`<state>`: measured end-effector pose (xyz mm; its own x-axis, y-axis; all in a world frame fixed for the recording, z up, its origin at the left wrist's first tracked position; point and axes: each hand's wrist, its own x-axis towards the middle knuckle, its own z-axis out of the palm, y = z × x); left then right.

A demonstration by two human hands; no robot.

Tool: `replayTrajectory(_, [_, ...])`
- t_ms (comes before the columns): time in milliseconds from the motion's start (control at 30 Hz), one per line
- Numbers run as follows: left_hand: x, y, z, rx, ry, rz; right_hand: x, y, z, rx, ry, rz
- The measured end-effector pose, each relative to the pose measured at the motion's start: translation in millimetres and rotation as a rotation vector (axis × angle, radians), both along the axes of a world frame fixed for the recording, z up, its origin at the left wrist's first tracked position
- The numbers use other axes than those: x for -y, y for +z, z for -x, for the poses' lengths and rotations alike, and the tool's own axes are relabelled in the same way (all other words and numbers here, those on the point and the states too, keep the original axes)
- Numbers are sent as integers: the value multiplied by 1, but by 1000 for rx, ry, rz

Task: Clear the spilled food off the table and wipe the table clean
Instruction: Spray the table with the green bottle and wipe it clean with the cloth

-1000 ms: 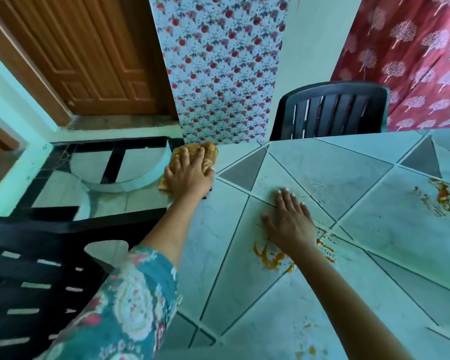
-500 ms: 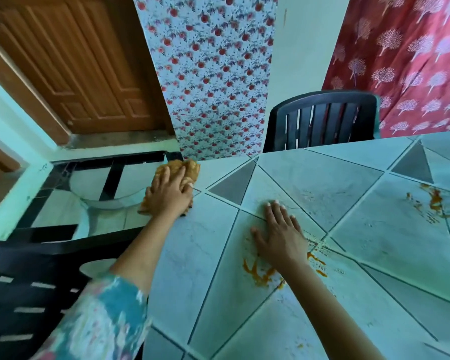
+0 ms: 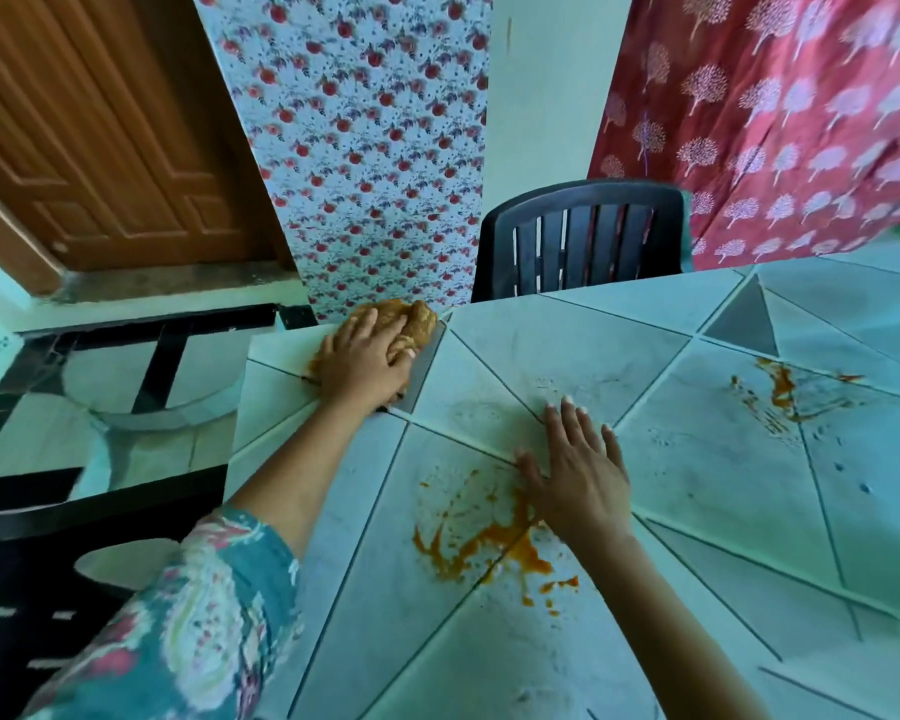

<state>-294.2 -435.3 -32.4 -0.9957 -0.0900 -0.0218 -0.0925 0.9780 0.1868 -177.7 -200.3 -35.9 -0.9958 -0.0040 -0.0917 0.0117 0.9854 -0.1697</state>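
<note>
Two bare hands rest on a pale tiled table (image 3: 671,511) patterned with dark diagonal lines and grey triangles. Nearest, a floral teal sleeve (image 3: 188,631) covers the left upper arm. Just beyond it, an orange-yellow smear of spilled food (image 3: 489,543) lies on the tabletop, touching the heel of the right hand (image 3: 578,480), which lies flat, palm down, fingers spread and holding nothing. Farther out to the right, a second orange smear (image 3: 780,392) streaks the tiles, well apart from both hands. At the table's far left corner, the left hand (image 3: 365,366) presses down on a crumpled orange-stained cloth (image 3: 406,319), fingers curled over it. Beyond the table edge stands a black slatted plastic chair (image 3: 583,236), with a red-flowered curtain (image 3: 365,148), a wooden door (image 3: 100,132) and a red tree-print cloth (image 3: 780,122) behind.
</note>
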Motion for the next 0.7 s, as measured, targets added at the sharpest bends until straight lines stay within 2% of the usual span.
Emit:
replayTrajectory(100, [-47,1,13,21,-83,-20,-14,-4,-5,36,-9,-13])
replayTrajectory(200, [-71,-6,-18,9,-368,-3,-17,-7,-8,25,-16,-8])
replayTrajectory(300, [-38,-7,-49,-1,-624,-20,-20,-10,-9,-3,-15,6])
replayTrajectory(367, [-5,-7,-42,3,-562,-6,-24,-11,-9,9,-10,43])
replayTrajectory(467, [10,-4,1,22,-228,30,-25,-11,-8,-11,-7,112])
replayTrajectory(500, [-2,-3,16,24,-176,34,-25,-12,-8,-19,-12,133])
replayTrajectory(600, [-62,-5,38,26,-230,15,-24,-13,-9,-13,-20,166])
replayTrajectory(700, [-117,-8,18,19,-443,9,-28,-8,-8,-3,1,151])
